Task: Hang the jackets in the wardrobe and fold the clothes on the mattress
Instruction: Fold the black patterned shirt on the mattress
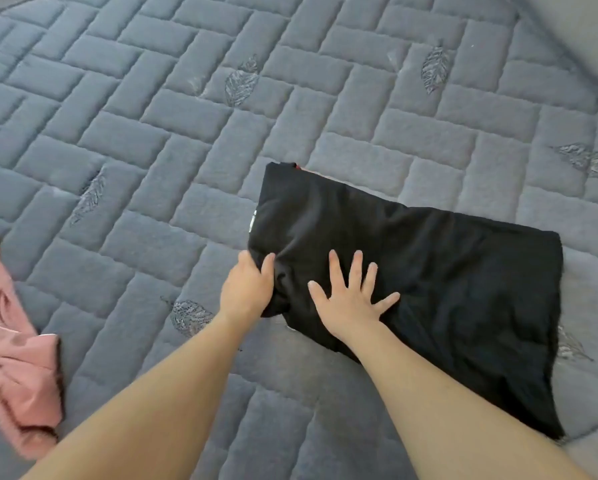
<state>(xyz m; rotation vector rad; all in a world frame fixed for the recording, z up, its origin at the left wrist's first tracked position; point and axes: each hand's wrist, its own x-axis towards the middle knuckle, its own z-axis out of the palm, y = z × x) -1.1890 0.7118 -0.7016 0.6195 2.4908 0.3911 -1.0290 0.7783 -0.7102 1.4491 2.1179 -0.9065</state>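
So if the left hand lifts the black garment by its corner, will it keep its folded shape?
Probably not. The black garment looks thin and floppy, bunching where the left hand grips it. It seems light; the right hand presses it flat.

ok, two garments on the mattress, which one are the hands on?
The black garment: left hand grips its edge, right hand presses flat on it. The pink garment lies untouched at far left.

Hands on apparently folded black garment

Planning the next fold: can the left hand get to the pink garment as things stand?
Probably yes. The left hand grips the black cloth and must let go first; only bare mattress lies between it and the pink garment.
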